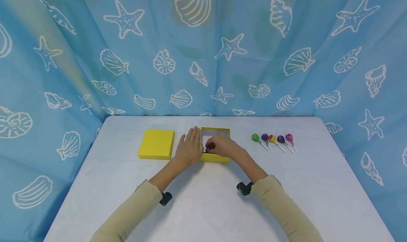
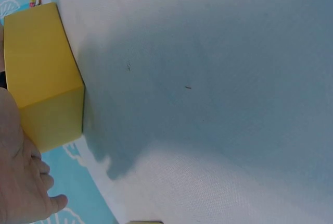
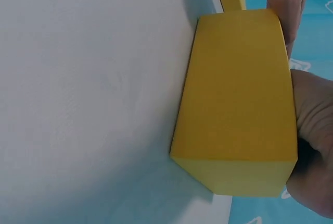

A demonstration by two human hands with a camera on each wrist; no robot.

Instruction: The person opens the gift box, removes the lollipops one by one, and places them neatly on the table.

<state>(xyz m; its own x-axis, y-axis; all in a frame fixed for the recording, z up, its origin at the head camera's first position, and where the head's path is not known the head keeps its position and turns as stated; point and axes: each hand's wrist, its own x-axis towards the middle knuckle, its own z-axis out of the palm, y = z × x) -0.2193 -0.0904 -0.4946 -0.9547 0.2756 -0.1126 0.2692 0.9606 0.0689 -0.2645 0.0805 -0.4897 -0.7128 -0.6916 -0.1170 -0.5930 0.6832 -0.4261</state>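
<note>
In the head view an uncovered yellow box [image 1: 215,158] stands near the middle of the table. My left hand [image 1: 189,148] rests along its left wall with straight fingers. Over the front left corner inside the box, my right hand [image 1: 224,146] pinches a dark purple wrapped lollipop [image 1: 208,149]; its stick is hidden. Both wrist views show the outside of the yellow box [image 3: 237,88], whose walls hide the lollipop there. Part of my left hand [image 2: 21,177] appears at the lower left of its wrist view.
Left of the box lies a square yellow lid [image 1: 156,144]. To the right, several wrapped lollipops, among them a green lollipop [image 1: 255,137] and a pink lollipop [image 1: 289,137], lie in a row on the white table [image 1: 203,206]. A blue shell-print curtain [image 1: 190,51] hangs behind.
</note>
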